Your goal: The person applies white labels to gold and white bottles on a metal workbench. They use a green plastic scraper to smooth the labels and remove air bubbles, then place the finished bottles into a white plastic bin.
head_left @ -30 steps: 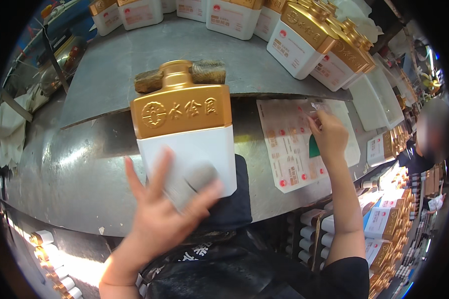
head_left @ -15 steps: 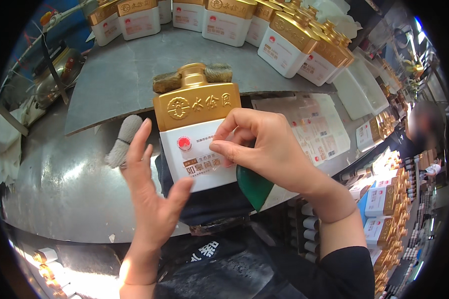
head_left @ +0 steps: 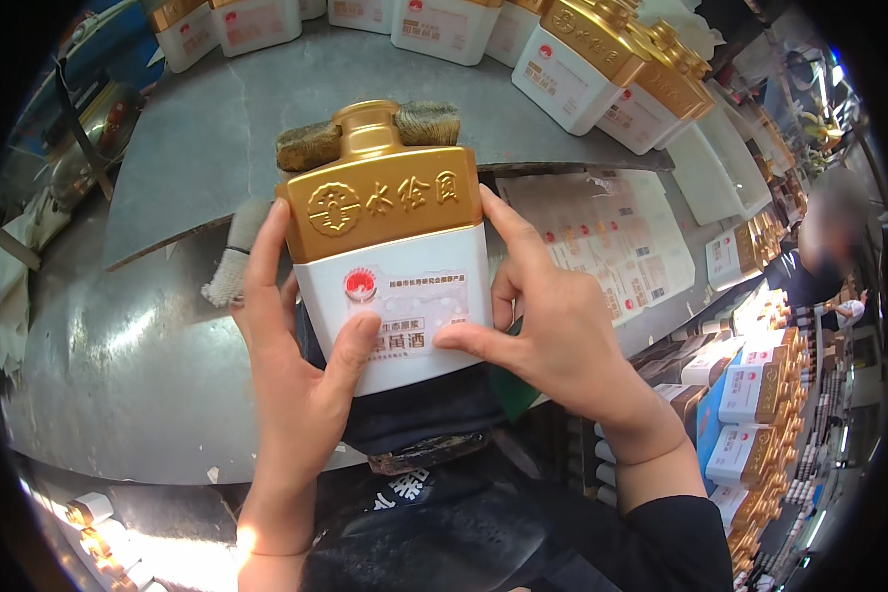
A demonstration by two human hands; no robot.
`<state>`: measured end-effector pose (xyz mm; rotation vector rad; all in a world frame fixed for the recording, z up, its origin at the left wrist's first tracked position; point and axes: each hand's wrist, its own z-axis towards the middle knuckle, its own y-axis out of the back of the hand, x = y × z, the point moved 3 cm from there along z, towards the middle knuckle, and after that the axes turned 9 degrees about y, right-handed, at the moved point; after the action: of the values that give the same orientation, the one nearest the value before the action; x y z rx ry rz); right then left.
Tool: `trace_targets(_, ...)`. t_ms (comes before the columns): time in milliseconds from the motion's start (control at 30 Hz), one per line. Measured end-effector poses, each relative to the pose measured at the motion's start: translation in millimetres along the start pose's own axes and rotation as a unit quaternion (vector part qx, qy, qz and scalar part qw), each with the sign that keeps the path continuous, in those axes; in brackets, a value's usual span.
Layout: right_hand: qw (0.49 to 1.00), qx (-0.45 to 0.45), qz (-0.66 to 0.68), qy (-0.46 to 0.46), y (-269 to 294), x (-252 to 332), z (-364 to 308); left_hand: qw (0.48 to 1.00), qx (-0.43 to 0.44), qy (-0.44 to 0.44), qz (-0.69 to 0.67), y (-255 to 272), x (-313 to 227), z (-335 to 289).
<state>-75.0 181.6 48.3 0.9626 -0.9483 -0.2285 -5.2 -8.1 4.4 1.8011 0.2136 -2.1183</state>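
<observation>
Both of my hands grip a flat bottle (head_left: 385, 271) with a gold shoulder and neck and a white lower body. My left hand (head_left: 301, 355) holds its left side, thumb across the front. On the right side my right hand (head_left: 553, 321) has its fingers along the edge and its thumb on the lower front. A clear-edged label (head_left: 414, 296) with a red emblem lies on the white face. Two worn, brownish rolled pads (head_left: 429, 125) flank the neck. Dark cloth (head_left: 419, 407) lies under the base, and a green piece (head_left: 511, 395) is partly hidden behind my right hand.
A raised grey board (head_left: 227, 128) carries several finished bottles (head_left: 562, 74) along its far side. Right of my hands lies a label sheet (head_left: 612, 247), beyond it a white tray (head_left: 715, 163). A grey cloth roll (head_left: 235, 261) is at left. Another person (head_left: 824, 261) is far right.
My right hand has moved from pinching at the label's right part to the bottle's right side. My left hand has closed onto the left side. The bottle appears nearer and slightly turned.
</observation>
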Motion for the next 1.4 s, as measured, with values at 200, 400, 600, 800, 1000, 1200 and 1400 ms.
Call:
trace_targets(200,0.997,-0.011,0.077,0.01,1,-8,12,0.998,-0.009,0.031,-0.061,-6,1,-2)
trace_targets(400,0.996,-0.015,0.087,-0.023,-3,-3,22,0.998,-0.043,0.002,-0.056,-7,-2,6)
trace_targets(600,0.986,-0.007,0.164,-0.022,-5,-9,10,0.997,-0.045,0.006,-0.066,-2,-3,-6)
trace_targets(800,0.989,-0.039,0.138,0.019,-13,-17,10,0.996,-0.04,0.034,-0.077,-5,0,-6)
trace_targets(1000,0.82,-0.141,0.535,-0.148,2,-81,-4,0.988,-0.02,-0.124,0.093,15,6,-5)
trace_targets(1200,0.887,-0.117,0.429,-0.124,-8,-32,-61,0.951,0.015,-0.158,0.266,3,-18,-6)
trace_targets(1400,0.921,-0.129,0.357,-0.089,-7,-4,-68,0.935,0.075,-0.136,0.319,-5,-12,-1)
